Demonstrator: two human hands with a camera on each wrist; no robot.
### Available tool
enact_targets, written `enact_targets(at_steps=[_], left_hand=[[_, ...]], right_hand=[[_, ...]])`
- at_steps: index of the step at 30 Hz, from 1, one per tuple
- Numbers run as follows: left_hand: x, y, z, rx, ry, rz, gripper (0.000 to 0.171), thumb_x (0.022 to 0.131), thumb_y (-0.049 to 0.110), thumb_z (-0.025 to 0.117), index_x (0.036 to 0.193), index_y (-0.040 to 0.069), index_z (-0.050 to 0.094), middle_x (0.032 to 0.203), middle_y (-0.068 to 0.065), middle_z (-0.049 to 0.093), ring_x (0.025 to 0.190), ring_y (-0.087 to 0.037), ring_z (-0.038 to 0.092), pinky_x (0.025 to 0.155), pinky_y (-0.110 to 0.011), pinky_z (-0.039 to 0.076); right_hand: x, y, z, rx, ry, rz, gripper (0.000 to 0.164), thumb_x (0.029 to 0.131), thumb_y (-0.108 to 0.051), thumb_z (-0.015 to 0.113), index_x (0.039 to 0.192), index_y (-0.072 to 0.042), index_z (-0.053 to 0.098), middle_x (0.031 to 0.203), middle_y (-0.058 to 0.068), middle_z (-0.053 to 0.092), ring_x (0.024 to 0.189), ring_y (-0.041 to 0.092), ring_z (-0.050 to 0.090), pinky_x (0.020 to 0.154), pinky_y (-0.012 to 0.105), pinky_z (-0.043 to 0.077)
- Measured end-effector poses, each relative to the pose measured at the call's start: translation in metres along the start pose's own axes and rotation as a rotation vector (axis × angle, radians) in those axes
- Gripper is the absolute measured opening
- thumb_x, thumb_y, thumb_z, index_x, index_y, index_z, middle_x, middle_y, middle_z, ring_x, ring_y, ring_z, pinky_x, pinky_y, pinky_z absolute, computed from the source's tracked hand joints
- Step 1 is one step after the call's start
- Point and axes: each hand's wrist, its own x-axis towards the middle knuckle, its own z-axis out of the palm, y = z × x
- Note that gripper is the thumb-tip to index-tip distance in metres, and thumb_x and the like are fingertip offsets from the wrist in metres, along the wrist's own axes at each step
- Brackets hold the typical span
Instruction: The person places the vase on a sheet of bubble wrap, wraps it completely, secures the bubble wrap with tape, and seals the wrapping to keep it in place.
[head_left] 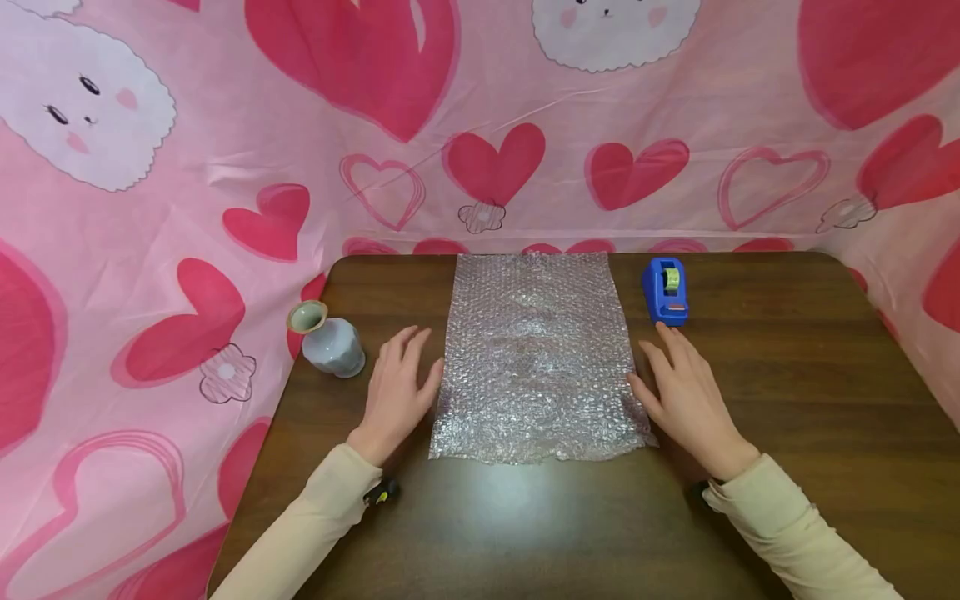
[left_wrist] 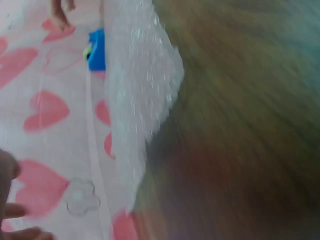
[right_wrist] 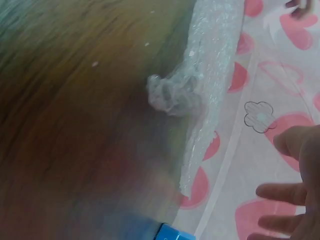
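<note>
Wrap (head_left: pixel 536 358) is spread flat, left of dispenser (head_left: pixel 658 300). Right hand (head_left: pixel 692 398) is held just in front of dispenser, left hand (head_left: pixel 397 392) well left; fingers apart, nothing gripped. Wrap judged light, soft, slippery; best pinched at nearer corners.

Bubble wrap sheet (head_left: pixel 536 358), centre of frame: clear, silvery glints, fine bubble pattern. Vase (head_left: pixel 334 347), left: pale grey-blue, brown rim. Tape dispenser (head_left: pixel 652 293), right of centre: blue; tape roll (head_left: pixel 671 279) yellow-green. Tabletop (head_left: pixel 780 333) before me: dark brown wood grain. Backdrop cloth (head_left: pixel 517 100): pink, red hearts, outlined flowers, white cartoon faces upper left and top. Sleeves (head_left: pixel 783 508), bottom: cream.
</note>
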Motion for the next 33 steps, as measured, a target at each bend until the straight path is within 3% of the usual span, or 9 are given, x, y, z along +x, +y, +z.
enact_targets(at_steps=[4, 9, 13, 15, 19, 24, 28, 33], left_hand=[[-0.004, -0.015, -0.009, -0.098, 0.275, 0.005, 0.041, 0.097, 0.017, 0.070, 0.130, -0.002, 0.057, 0.126, -0.024, 0.056, 0.114, -0.039, 0.053, 0.093, -0.049, 0.050], [-0.004, -0.037, -0.024, -0.196, 0.550, -0.003, 0.028, 0.095, 0.013, 0.068, 0.112, -0.007, 0.056, 0.107, -0.026, 0.055, 0.097, -0.041, 0.050, 0.082, -0.037, 0.038], [-0.003, -0.051, -0.038, -0.199, 0.705, -0.033, 0.032, 0.094, 0.015, 0.068, 0.110, -0.010, 0.055, 0.109, -0.029, 0.053, 0.100, -0.038, 0.048, 0.086, -0.031, 0.033], [-0.003, -0.056, -0.044, -0.207, 0.744, -0.091, 0.037, 0.093, 0.016, 0.070, 0.112, -0.010, 0.053, 0.113, -0.028, 0.051, 0.107, -0.031, 0.047, 0.089, -0.030, 0.031], [-0.001, -0.065, -0.049, -0.255, 0.762, -0.231, 0.050, 0.092, 0.017, 0.073, 0.129, -0.005, 0.048, 0.128, -0.022, 0.049, 0.121, -0.023, 0.043, 0.093, -0.025, 0.032], [0.003, -0.076, -0.050, -0.308, 0.681, -0.372, 0.062, 0.093, 0.018, 0.075, 0.143, -0.002, 0.045, 0.138, -0.021, 0.047, 0.127, -0.024, 0.045, 0.099, -0.032, 0.037], [0.008, -0.083, -0.048, -0.293, 0.618, -0.425, 0.061, 0.092, 0.018, 0.076, 0.140, -0.008, 0.049, 0.130, -0.028, 0.050, 0.124, -0.033, 0.048, 0.105, -0.045, 0.037], [0.010, -0.089, -0.046, -0.235, 0.595, -0.431, 0.050, 0.093, 0.017, 0.075, 0.128, -0.012, 0.056, 0.114, -0.032, 0.055, 0.110, -0.043, 0.050, 0.096, -0.047, 0.036]], right_hand=[[-0.001, 0.002, -0.001, -0.004, -0.015, -0.023, 0.048, 0.087, -0.017, 0.081, 0.124, 0.008, 0.064, 0.152, 0.035, 0.043, 0.136, 0.059, 0.042, 0.097, 0.079, 0.040], [-0.001, 0.004, -0.002, -0.015, -0.023, -0.017, 0.044, 0.087, -0.017, 0.080, 0.122, 0.007, 0.066, 0.152, 0.035, 0.043, 0.136, 0.059, 0.042, 0.096, 0.079, 0.040], [0.000, 0.004, -0.001, -0.024, -0.037, -0.001, 0.043, 0.089, -0.018, 0.079, 0.121, 0.007, 0.067, 0.152, 0.035, 0.043, 0.137, 0.059, 0.041, 0.097, 0.079, 0.040], [0.001, 0.004, 0.000, -0.028, -0.044, 0.005, 0.042, 0.089, -0.019, 0.078, 0.121, 0.007, 0.067, 0.152, 0.034, 0.043, 0.137, 0.058, 0.041, 0.096, 0.080, 0.040], [0.001, 0.003, 0.000, -0.028, -0.042, 0.015, 0.042, 0.089, -0.019, 0.078, 0.121, 0.006, 0.067, 0.152, 0.034, 0.043, 0.137, 0.059, 0.042, 0.095, 0.081, 0.040], [0.001, 0.002, -0.003, -0.028, -0.034, 0.016, 0.041, 0.089, -0.016, 0.078, 0.120, 0.007, 0.066, 0.145, 0.037, 0.047, 0.129, 0.059, 0.046, 0.098, 0.077, 0.041], [0.002, 0.000, -0.004, -0.024, -0.027, 0.024, 0.036, 0.090, -0.013, 0.076, 0.118, 0.007, 0.067, 0.131, 0.034, 0.056, 0.115, 0.052, 0.053, 0.097, 0.068, 0.045], [0.002, -0.001, -0.005, -0.024, -0.049, 0.046, 0.033, 0.092, -0.014, 0.075, 0.116, 0.007, 0.068, 0.123, 0.031, 0.060, 0.109, 0.048, 0.055, 0.094, 0.064, 0.048]])
